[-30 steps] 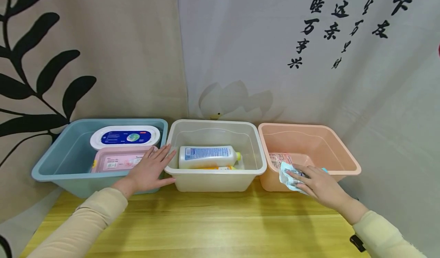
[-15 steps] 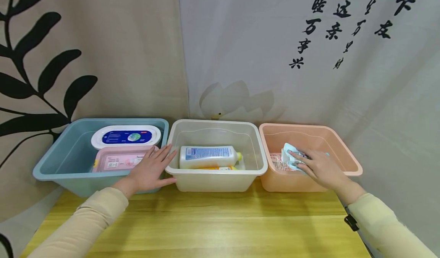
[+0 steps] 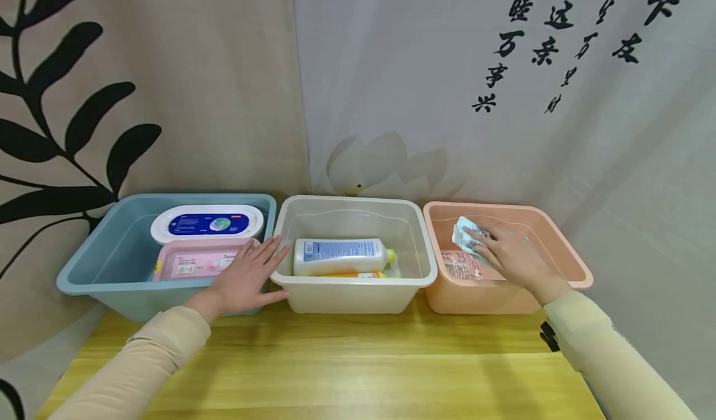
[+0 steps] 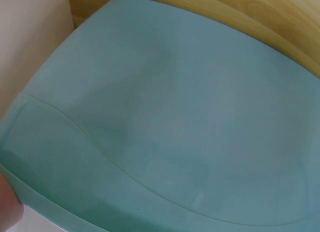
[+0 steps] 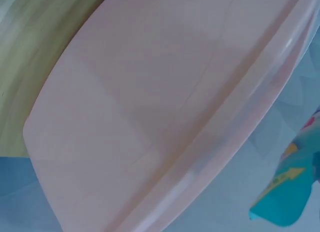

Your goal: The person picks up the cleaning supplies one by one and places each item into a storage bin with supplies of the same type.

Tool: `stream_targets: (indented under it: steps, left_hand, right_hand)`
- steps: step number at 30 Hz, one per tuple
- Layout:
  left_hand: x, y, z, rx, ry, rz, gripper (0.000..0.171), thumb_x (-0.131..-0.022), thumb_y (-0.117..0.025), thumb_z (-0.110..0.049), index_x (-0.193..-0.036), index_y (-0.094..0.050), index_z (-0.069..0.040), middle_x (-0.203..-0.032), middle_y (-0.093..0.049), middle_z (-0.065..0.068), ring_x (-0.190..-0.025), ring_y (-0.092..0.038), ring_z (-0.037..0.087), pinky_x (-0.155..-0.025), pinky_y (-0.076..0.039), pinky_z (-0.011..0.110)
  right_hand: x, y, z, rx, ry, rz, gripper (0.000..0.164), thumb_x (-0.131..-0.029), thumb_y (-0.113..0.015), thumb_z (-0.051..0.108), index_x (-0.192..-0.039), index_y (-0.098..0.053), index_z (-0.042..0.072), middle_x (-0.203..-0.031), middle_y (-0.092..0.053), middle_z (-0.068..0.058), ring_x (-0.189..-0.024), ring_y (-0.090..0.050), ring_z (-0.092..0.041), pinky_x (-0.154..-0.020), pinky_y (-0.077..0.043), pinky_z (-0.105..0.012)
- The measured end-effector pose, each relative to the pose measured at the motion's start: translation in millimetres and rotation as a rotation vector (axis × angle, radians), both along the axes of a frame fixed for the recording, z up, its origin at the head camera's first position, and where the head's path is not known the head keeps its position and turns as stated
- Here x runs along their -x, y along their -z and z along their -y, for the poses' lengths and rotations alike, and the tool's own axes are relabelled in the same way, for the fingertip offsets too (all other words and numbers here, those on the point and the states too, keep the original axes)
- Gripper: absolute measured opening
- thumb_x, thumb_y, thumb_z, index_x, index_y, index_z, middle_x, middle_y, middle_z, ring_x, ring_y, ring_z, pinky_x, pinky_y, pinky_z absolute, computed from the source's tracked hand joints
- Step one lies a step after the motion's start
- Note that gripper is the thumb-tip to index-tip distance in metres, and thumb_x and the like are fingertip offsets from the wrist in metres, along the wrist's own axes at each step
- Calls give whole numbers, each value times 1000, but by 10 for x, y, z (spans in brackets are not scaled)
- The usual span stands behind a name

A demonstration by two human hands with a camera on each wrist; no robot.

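In the head view my right hand (image 3: 517,255) grips a light-blue soft packet (image 3: 464,235) inside the opening of the peach bin (image 3: 475,299). A red-and-white printed packet (image 3: 460,266) lies on that bin's floor, partly covered by the hand. The right wrist view catches one teal end of the held packet (image 5: 285,199) beyond the bin's rim. My left hand (image 3: 240,280), fingers spread and straight, rests at the adjoining rims of the blue bin (image 3: 106,252) and the white bin (image 3: 347,296). Only a fingertip (image 4: 7,207) shows in the left wrist view.
A white oval-lidded box (image 3: 207,223) and a pink box (image 3: 192,261) lie in the blue bin. The white bin holds a white bottle (image 3: 338,257) with a yellow cap and a yellow-orange item (image 3: 358,275). Wooden tabletop (image 3: 335,364) extends in front; a curtain (image 3: 224,97) hangs behind.
My right hand has carried the light-blue packet from the peach bin's front rim inward and back over its interior, uncovering more of the printed packet. The left hand stays in place.
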State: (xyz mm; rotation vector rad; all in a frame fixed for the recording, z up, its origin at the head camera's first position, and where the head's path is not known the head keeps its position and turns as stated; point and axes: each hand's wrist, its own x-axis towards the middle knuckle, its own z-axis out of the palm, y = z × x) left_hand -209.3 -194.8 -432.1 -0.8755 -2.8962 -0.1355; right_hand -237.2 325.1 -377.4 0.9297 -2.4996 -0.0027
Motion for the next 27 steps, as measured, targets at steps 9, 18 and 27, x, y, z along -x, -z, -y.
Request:
stream_targets:
  steps: [9, 18, 27]
  left_hand:
    - [8, 31, 11, 5, 1, -8, 90, -82, -58, -59, -149, -23, -9, -154, -21, 19, -142, -20, 37, -114, -9, 57]
    - [16, 12, 9, 7, -1, -8, 90, -83, -57, -60, -149, -23, -9, -154, -21, 18, -142, -19, 36, -114, -10, 57]
    - [14, 13, 17, 17, 1, -6, 90, -83, -57, -59, -149, -23, -9, -155, -21, 18, -143, -20, 36, -114, -10, 57]
  right_hand:
    - [185, 129, 126, 9, 181, 156, 41, -95, -53, 26, -132, -54, 10, -127, -54, -23, -111, -55, -39, -88, -47, -52]
    - [295, 168, 295, 25, 293, 251, 44, -99, -45, 29, -138, -46, 8, -131, -48, -28, -119, -47, -44, -97, -39, -57]
    - [376, 223, 369, 18, 314, 268, 45, -98, -45, 30, -138, -46, 8, -132, -46, -29, -120, -45, -45, -99, -36, -59]
